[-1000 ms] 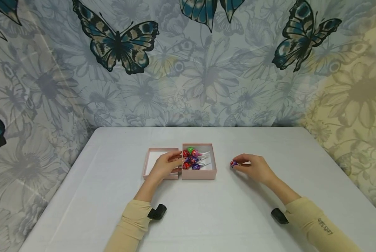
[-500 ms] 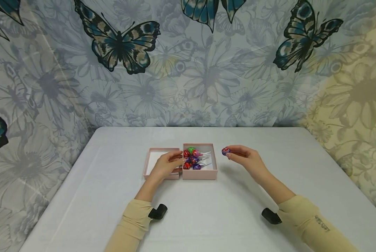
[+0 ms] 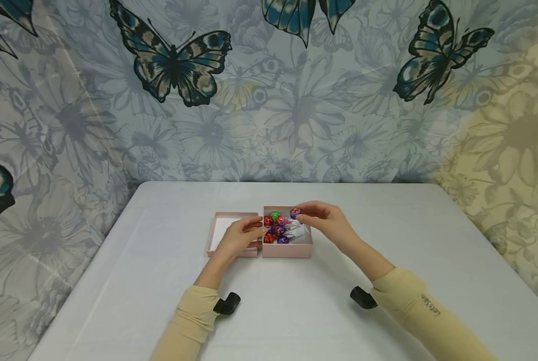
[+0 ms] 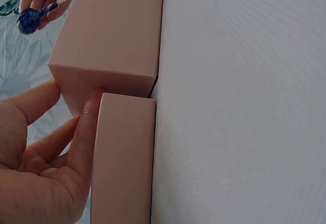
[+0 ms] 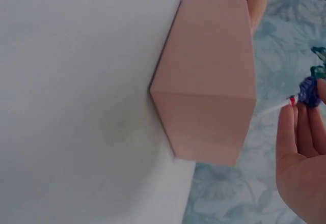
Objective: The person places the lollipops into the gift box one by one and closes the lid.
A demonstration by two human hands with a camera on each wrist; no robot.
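Note:
My right hand [image 3: 327,223] pinches a lollipop [image 3: 295,213] in a blue-purple wrapper over the back right part of a pink box [image 3: 287,250]. In the right wrist view, the white stick of the lollipop [image 5: 309,92] points toward the box [image 5: 204,56]. Several lollipops [image 3: 275,229] with red, green, pink and purple wrappers lie inside, heads to the left and sticks to the right. My left hand [image 3: 239,238] rests at the box's left side. Its fingertips [image 4: 94,99] touch the outer wall, nothing gripped between them.
A shallow pink lid [image 3: 212,235] with a white inside lies just left of the box, partly under my left hand. Both sit on a white-covered table [image 3: 269,311]. Behind it hangs a butterfly-patterned cloth [image 3: 296,125].
My right hand has lifted the lollipop from the table right of the box and carried it left, over the box. My left hand has stayed at the box's left side.

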